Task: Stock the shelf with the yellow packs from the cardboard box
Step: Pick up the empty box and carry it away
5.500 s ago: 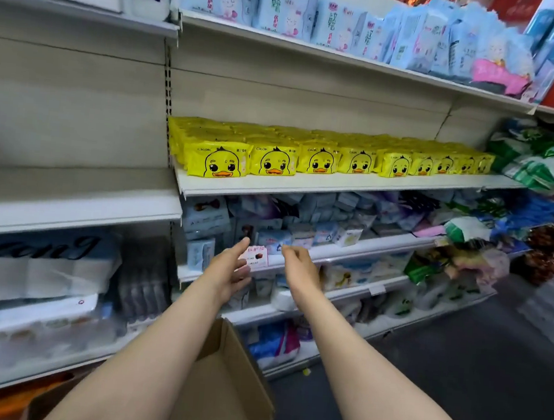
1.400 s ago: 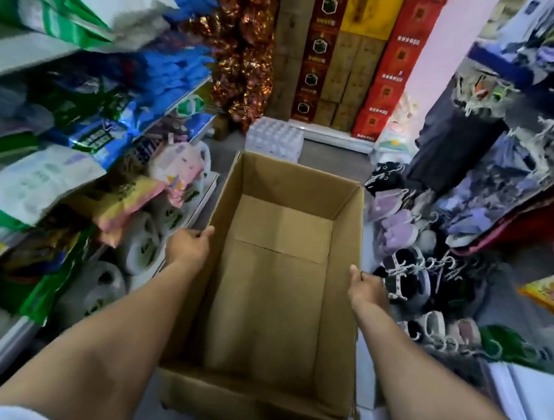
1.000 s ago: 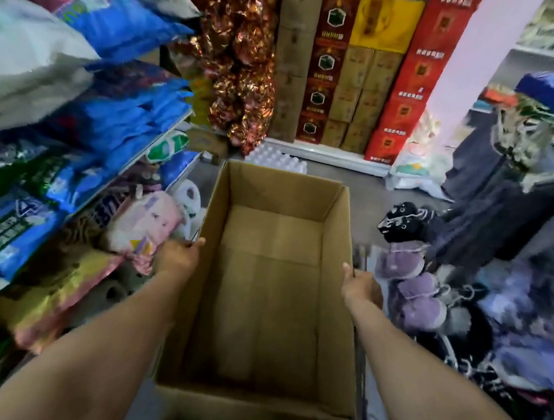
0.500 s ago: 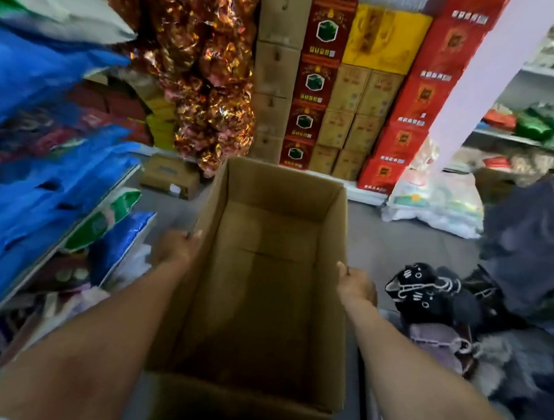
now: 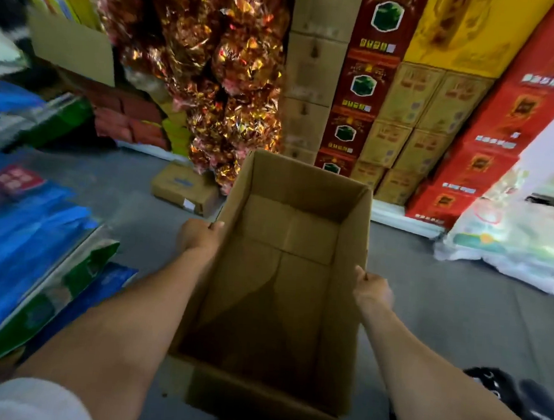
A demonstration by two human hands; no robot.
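The brown open-topped cardboard box (image 5: 283,277) is showing only its bare bottom flaps, with no yellow packs inside, so the stocking itself looks finished and the step in hand appears to be carrying the empty box away down the aisle. The person is holding it out in front of the body, between both forearms, above the grey concrete floor (image 5: 461,309).

The left hand (image 5: 199,236) is gripping the left wall of the box near its upper edge, with the thumb hooking over the rim. The right hand (image 5: 371,286) is clamping the right wall in the same way, its thumb lying over the rim and its fingers hiding outside the cardboard. So both hands are closing on the box, one on each long side, and the box is hanging between them, tilting slightly away from the person.

No yellow packs and no stocked shelf are appearing in this view. Ahead are standing a wall of stacked red and yellow printed cartons (image 5: 445,107) and a hanging cluster of gold foil bags (image 5: 220,71); a small sealed carton (image 5: 184,186) is lying on the floor beside them.

The next move probably calls for finding a free patch of floor, steering past the small carton, and lowering the box evenly with both hands.
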